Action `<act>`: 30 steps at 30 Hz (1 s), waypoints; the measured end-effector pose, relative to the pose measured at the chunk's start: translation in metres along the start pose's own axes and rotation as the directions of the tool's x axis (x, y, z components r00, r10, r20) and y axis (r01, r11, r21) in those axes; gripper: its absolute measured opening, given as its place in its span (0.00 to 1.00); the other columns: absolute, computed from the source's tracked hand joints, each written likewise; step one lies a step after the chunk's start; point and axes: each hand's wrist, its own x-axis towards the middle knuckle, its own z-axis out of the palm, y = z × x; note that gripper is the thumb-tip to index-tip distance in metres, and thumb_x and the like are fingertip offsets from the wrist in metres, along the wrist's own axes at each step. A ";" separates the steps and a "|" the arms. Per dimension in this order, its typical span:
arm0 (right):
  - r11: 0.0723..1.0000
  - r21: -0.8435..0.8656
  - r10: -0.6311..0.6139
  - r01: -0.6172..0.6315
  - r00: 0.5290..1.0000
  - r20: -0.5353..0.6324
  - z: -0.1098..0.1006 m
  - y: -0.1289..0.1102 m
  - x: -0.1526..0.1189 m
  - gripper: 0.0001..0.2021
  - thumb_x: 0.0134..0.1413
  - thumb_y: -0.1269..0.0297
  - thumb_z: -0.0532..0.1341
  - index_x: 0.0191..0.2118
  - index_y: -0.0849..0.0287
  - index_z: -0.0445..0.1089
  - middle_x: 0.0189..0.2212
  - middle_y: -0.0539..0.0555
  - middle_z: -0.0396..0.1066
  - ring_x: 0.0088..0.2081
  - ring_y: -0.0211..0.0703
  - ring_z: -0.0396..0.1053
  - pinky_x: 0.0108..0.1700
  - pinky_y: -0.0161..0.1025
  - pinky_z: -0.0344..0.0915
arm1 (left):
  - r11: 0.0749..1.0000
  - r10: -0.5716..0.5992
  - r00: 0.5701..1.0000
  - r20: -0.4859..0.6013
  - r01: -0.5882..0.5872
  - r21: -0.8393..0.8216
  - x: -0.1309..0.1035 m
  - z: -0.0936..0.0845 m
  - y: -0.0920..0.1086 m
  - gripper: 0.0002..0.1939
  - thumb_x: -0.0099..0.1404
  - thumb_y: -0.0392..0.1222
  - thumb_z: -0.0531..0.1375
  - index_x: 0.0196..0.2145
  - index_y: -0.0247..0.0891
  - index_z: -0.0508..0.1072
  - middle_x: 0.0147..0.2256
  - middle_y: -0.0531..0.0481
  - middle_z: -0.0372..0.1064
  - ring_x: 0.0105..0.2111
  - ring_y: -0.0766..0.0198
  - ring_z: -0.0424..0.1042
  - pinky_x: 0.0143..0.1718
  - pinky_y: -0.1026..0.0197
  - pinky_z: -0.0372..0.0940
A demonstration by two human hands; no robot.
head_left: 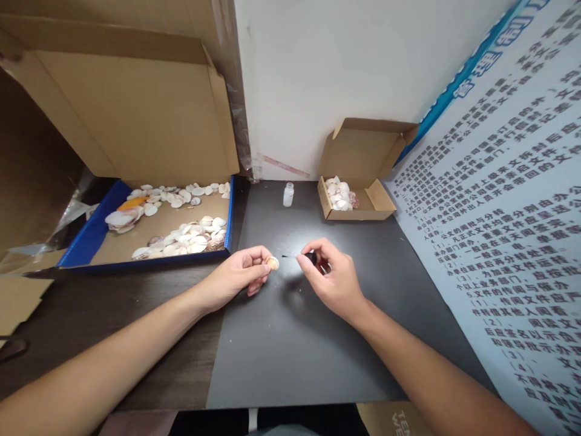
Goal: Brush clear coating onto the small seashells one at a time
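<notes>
A small pale seashell with a yellowish tint [272, 263] is pinched between the fingertips of my left hand [242, 270]. My right hand [330, 272] grips the black cap of a small brush [310, 257]. Its thin stem and dark tip point left at the shell, with a short gap between them. Behind both hands stands a small uncapped bottle [288, 195], whitish and upright on the dark grey mat [272, 351].
On the left, a blue-edged cardboard box [149, 263] with a raised lid holds many loose shells [195, 236]. A smaller open carton [363, 214] with white shells [339, 195] stands at the back right. A printed poster [503, 200] borders the right side.
</notes>
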 end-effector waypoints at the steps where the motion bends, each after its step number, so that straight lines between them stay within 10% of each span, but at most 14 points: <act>1: 1.000 0.022 -0.007 0.006 1.000 0.019 0.000 0.000 0.000 0.05 0.58 0.62 0.61 0.34 0.56 0.67 0.19 0.42 0.54 0.20 0.34 0.56 0.25 0.33 0.55 | 1.000 0.005 1.000 0.002 -0.005 -0.002 0.000 0.000 0.000 0.12 0.63 0.45 0.64 0.33 0.36 0.67 0.20 0.60 0.60 0.17 0.76 0.55 0.19 0.71 0.55; 30: 1.000 -0.006 -0.020 0.020 0.999 -0.032 0.004 0.002 -0.003 0.05 0.58 0.61 0.61 0.35 0.56 0.69 0.19 0.44 0.59 0.21 0.35 0.58 0.25 0.33 0.58 | 1.000 0.025 0.999 -0.024 -0.025 0.010 -0.001 0.006 0.001 0.16 0.61 0.51 0.65 0.31 0.38 0.65 0.18 0.63 0.51 0.16 0.74 0.49 0.15 0.72 0.55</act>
